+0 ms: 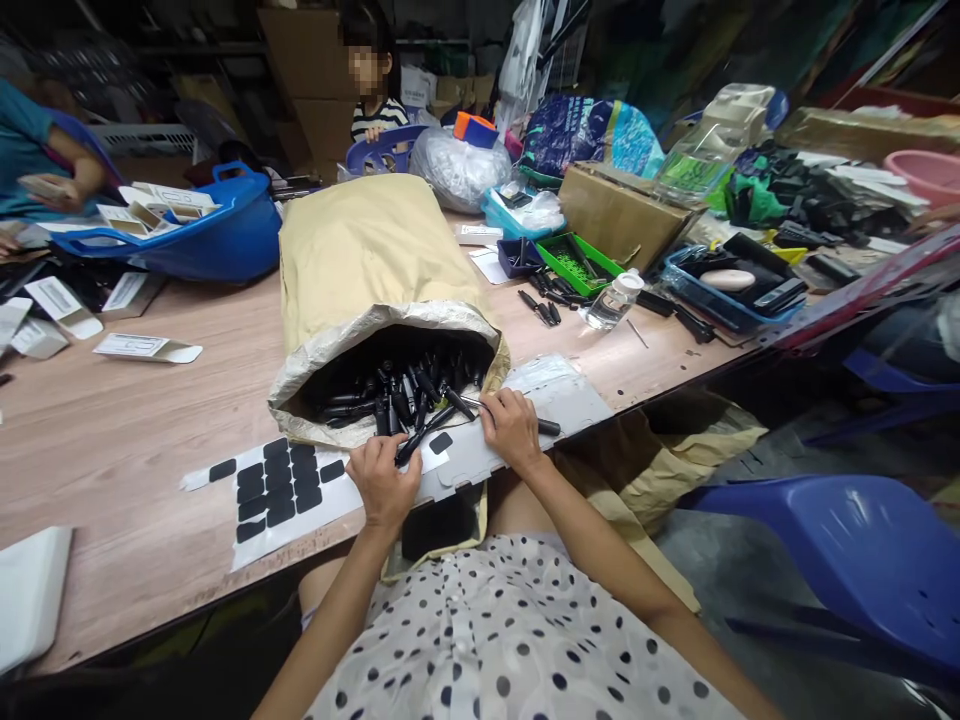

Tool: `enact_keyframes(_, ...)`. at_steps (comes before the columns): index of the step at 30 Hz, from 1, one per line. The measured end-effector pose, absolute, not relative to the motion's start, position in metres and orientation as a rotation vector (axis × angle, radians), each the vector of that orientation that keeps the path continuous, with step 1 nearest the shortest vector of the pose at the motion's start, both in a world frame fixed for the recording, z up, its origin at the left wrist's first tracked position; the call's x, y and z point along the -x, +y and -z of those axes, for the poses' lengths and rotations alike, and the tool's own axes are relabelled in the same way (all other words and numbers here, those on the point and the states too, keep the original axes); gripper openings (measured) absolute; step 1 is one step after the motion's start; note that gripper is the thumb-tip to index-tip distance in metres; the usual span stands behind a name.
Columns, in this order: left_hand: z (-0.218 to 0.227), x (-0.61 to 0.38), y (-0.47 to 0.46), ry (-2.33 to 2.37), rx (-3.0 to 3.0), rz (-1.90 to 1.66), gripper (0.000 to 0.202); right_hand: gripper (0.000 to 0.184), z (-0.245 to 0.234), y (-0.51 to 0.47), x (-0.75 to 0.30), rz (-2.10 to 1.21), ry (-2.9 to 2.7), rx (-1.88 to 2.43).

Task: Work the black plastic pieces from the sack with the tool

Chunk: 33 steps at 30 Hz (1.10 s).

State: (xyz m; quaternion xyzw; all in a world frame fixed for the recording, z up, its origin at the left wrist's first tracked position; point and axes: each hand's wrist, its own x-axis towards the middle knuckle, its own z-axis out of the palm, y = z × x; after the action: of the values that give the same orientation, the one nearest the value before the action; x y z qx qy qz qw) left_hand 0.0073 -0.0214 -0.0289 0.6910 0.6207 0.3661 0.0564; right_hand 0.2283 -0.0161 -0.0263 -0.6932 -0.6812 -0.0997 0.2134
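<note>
A wide sack (pixel 375 235) lies on the table with its mouth facing me, and many slim black plastic parts (pixel 405 390) fill the opening. My left hand (pixel 386 480) is closed on a slim black part (pixel 427 428) at the sack's lip. Just right of it, my right hand (pixel 514 425) is closed round a screwdriver; its black handle (pixel 549 427) sticks out beside the palm and a thin metal shaft points toward the black parts. Under my hands lies a grey board (pixel 559 395). A white sheet with black rounded stickers (pixel 277 480) lies left of my left hand.
A blue basin (pixel 225 235) with white boxes stands at the left, near a seated person (pixel 45 160). Another person (pixel 371 75) is behind the sack. A green tray (pixel 577 262), clear bottle (pixel 615 300) and cardboard box (pixel 622 215) stand right. A blue chair (pixel 847 560) is on my right.
</note>
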Motion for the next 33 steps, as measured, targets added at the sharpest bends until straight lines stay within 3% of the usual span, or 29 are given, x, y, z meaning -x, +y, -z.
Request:
enact_keyframes(10, 0.033, -0.008, -0.018, 1.807, -2.184, -1.084, 0.014, 0.016, 0.012, -0.013, -0.236, 0.364, -1.925, 1.961)
enact_keyframes(22, 0.034, -0.011, -0.019, 1.606, -2.334, -1.065, 0.018, 0.026, 0.003, -0.001, -0.261, 0.451, -1.992, 1.841)
enact_keyframes(29, 0.034, -0.009, -0.018, 1.575, -2.359, -1.028, 0.014, 0.032, -0.005, -0.003, -0.255, 0.442, -1.783, 1.794)
enact_keyframes(33, 0.032, -0.009, -0.017, 1.529, -2.422, -0.975, 0.012, 0.033, -0.007, -0.017, -0.247, 0.269, -1.736, 1.744)
